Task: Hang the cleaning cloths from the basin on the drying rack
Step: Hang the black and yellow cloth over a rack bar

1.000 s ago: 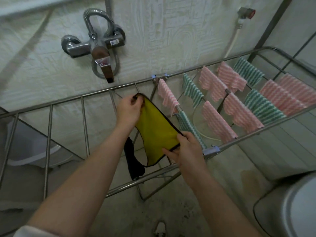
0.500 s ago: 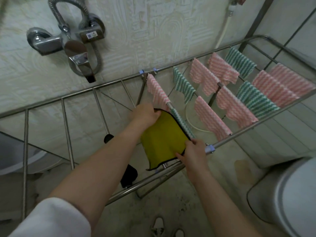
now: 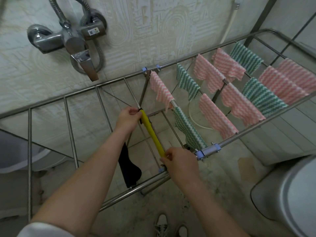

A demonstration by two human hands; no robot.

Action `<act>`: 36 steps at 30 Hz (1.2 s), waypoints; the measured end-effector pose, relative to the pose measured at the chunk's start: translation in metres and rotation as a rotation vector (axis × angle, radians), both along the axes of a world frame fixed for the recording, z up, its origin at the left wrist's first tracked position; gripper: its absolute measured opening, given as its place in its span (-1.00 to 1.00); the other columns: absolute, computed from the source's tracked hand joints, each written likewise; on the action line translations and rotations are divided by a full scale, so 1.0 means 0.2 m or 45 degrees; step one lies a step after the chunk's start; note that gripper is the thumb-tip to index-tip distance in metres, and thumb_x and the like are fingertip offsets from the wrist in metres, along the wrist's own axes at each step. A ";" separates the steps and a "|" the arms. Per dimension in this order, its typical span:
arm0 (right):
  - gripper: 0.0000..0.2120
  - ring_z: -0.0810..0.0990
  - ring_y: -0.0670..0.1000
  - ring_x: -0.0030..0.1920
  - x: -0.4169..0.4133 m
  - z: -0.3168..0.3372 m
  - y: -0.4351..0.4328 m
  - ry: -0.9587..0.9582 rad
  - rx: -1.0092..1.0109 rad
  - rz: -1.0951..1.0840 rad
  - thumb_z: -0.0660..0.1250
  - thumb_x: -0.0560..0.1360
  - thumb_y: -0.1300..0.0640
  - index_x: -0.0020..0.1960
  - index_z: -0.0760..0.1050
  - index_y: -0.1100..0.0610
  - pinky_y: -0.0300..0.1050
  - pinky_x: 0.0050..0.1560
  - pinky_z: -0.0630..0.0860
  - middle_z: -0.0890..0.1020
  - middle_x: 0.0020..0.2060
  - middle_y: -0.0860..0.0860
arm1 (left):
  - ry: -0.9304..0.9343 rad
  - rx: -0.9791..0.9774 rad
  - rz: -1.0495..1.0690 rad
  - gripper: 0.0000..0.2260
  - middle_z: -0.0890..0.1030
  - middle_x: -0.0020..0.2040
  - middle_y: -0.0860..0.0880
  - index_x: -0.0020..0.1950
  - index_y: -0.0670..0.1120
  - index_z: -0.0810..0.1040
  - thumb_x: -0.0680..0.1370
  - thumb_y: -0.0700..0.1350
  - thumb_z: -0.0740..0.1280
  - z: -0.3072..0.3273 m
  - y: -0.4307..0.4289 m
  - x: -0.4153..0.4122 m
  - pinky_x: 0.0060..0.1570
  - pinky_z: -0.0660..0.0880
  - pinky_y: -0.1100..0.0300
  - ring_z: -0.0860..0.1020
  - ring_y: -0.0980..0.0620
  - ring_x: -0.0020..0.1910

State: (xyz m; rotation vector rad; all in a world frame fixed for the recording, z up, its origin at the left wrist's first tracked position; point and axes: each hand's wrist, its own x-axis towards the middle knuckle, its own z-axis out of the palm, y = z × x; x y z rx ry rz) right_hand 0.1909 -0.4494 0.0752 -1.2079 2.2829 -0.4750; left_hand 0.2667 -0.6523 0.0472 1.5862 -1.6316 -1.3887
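Note:
A yellow cloth with a dark hem (image 3: 152, 134) lies folded over a bar of the steel drying rack (image 3: 82, 93), seen edge-on as a narrow strip. My left hand (image 3: 128, 117) pinches its far end. My right hand (image 3: 177, 159) pinches its near end by the rack's front rail. Several pink-striped cloths (image 3: 161, 89) and green-striped cloths (image 3: 188, 132) hang on the bars to the right. The basin is not clearly visible.
A chrome tap with a hose (image 3: 77, 40) sticks out of the wall above the rack. A black cloth (image 3: 128, 165) hangs below the rack near my left forearm. A grey rounded container (image 3: 290, 194) stands at the right, a pale tub (image 3: 20, 156) at the left. My shoes (image 3: 171, 228) are on the floor.
The yellow cloth was held spread open between my hands; it has come down over the bar and now hangs folded. Both hands moved with it and slid to its two ends.

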 end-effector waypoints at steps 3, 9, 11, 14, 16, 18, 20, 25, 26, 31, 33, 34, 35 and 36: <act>-0.80 0.59 0.06 -0.15 -0.01 0.00 0.01 0.013 -0.017 -0.014 0.36 0.50 -0.06 -0.08 0.56 0.08 0.04 -0.09 0.54 0.63 -0.20 0.02 | -0.157 -0.100 -0.019 -0.86 0.61 -0.09 -0.04 0.00 -0.12 0.63 0.47 -0.12 0.42 0.01 -0.02 0.03 -0.12 0.43 0.22 0.55 0.04 -0.08; -0.87 0.57 0.04 -0.15 -0.06 0.00 0.04 0.116 0.011 0.049 0.32 0.52 0.01 -0.15 0.52 0.04 -0.01 -0.12 0.53 0.63 -0.22 0.01 | -0.305 -0.243 -0.056 -0.85 0.62 -0.12 0.00 -0.02 -0.08 0.67 0.48 -0.06 0.41 0.03 -0.03 0.04 -0.11 0.43 0.21 0.55 0.06 -0.09; -0.87 0.57 0.04 -0.12 -0.06 0.00 0.05 0.162 0.009 0.071 0.31 0.53 0.00 -0.15 0.53 0.02 -0.03 -0.11 0.53 0.63 -0.21 -0.01 | -0.330 -0.256 -0.059 -0.86 0.65 -0.08 -0.02 -0.01 -0.07 0.67 0.50 -0.07 0.38 0.02 -0.02 0.04 -0.08 0.46 0.19 0.58 0.02 -0.05; -0.85 0.55 0.04 -0.07 -0.05 0.00 0.06 0.227 -0.062 0.058 0.31 0.52 -0.06 -0.09 0.53 0.02 -0.06 -0.06 0.48 0.63 -0.17 -0.04 | -0.368 -0.343 -0.084 -0.81 0.64 0.07 -0.06 0.11 -0.08 0.63 0.53 -0.10 0.34 0.03 0.01 0.04 0.02 0.43 0.21 0.57 -0.03 0.09; -0.81 0.53 0.05 -0.05 -0.04 0.00 0.06 0.217 -0.059 0.065 0.31 0.51 -0.11 -0.07 0.53 0.01 -0.06 -0.04 0.43 0.63 -0.16 -0.04 | -0.387 -0.510 -0.176 -0.74 0.58 0.21 -0.07 0.20 -0.09 0.58 0.52 -0.10 0.36 0.05 0.04 0.04 0.12 0.32 0.25 0.50 -0.04 0.21; -0.80 0.51 0.07 -0.04 -0.02 0.00 0.07 0.216 -0.030 0.085 0.31 0.51 -0.11 -0.07 0.54 0.01 -0.05 -0.04 0.39 0.63 -0.16 -0.02 | -0.444 -0.627 -0.401 -0.61 0.46 0.36 -0.07 0.29 -0.09 0.52 0.49 -0.01 0.39 0.05 0.10 0.04 0.25 0.24 0.27 0.39 -0.04 0.35; -0.83 0.50 0.08 -0.01 -0.01 -0.01 0.07 0.244 -0.028 0.104 0.29 0.52 -0.06 -0.06 0.55 0.02 -0.05 -0.08 0.34 0.63 -0.15 0.01 | -0.577 -0.603 -0.651 -0.39 0.25 0.50 -0.07 0.43 -0.09 0.36 0.46 0.15 0.38 0.03 0.15 0.05 0.41 0.16 0.15 0.22 -0.04 0.47; -0.93 0.51 0.10 -0.09 0.01 -0.02 0.09 0.371 -0.043 0.182 0.34 0.47 0.18 -0.14 0.59 0.06 -0.07 -0.22 0.21 0.63 -0.25 0.07 | -0.743 -0.491 -0.858 -0.07 -0.13 0.57 0.00 0.55 -0.08 0.01 0.38 0.31 0.36 0.02 0.24 0.05 0.48 0.11 0.02 -0.06 -0.01 0.54; -0.93 0.51 0.11 -0.13 0.01 -0.02 0.09 0.395 -0.061 0.190 0.35 0.45 0.20 -0.17 0.59 0.07 -0.08 -0.23 0.21 0.63 -0.29 0.07 | -0.780 -0.485 -0.865 -0.06 -0.15 0.57 0.00 0.55 -0.08 0.00 0.38 0.32 0.36 0.02 0.25 0.05 0.48 0.12 0.01 -0.05 -0.01 0.54; -0.92 0.50 0.13 -0.05 -0.01 -0.01 0.09 0.366 -0.052 0.292 0.29 0.50 0.20 -0.11 0.56 0.10 -0.08 -0.20 0.26 0.63 -0.19 0.11 | -0.820 -0.455 -0.831 -0.02 -0.17 0.57 -0.04 0.55 -0.09 -0.06 0.37 0.33 0.37 0.06 0.26 0.05 0.48 0.13 0.01 -0.07 -0.03 0.54; -0.91 0.50 0.14 -0.03 -0.01 -0.02 0.10 0.323 -0.050 0.289 0.28 0.52 0.19 -0.10 0.56 0.12 -0.06 -0.18 0.37 0.63 -0.18 0.12 | -0.851 -0.459 -0.842 -0.01 -0.17 0.57 -0.06 0.55 -0.10 -0.07 0.37 0.33 0.37 0.06 0.25 0.06 0.48 0.11 0.03 -0.08 -0.03 0.54; -0.89 0.50 0.14 -0.03 -0.01 -0.02 0.12 0.278 -0.040 0.277 0.26 0.53 0.17 -0.08 0.57 0.13 -0.02 -0.16 0.44 0.63 -0.18 0.12 | -0.850 -0.464 -0.848 -0.01 -0.17 0.57 -0.07 0.55 -0.11 -0.07 0.37 0.33 0.36 0.06 0.25 0.05 0.48 0.11 0.02 -0.08 -0.03 0.54; -0.85 0.50 0.12 -0.03 -0.02 -0.02 0.13 0.224 -0.048 0.264 0.24 0.55 0.15 -0.06 0.58 0.13 0.02 -0.13 0.50 0.63 -0.17 0.12 | -0.843 -0.472 -0.848 -0.02 -0.15 0.57 -0.08 0.55 -0.12 -0.05 0.37 0.33 0.36 0.06 0.25 0.05 0.48 0.11 0.01 -0.07 -0.04 0.54; -0.82 0.51 0.10 -0.04 -0.03 -0.01 0.14 0.164 -0.084 0.236 0.22 0.57 0.13 -0.04 0.58 0.13 0.05 -0.11 0.52 0.64 -0.15 0.10 | -0.831 -0.480 -0.833 -0.05 -0.12 0.57 -0.09 0.54 -0.12 -0.02 0.39 0.32 0.35 0.06 0.24 0.05 0.48 0.12 0.01 -0.05 -0.04 0.54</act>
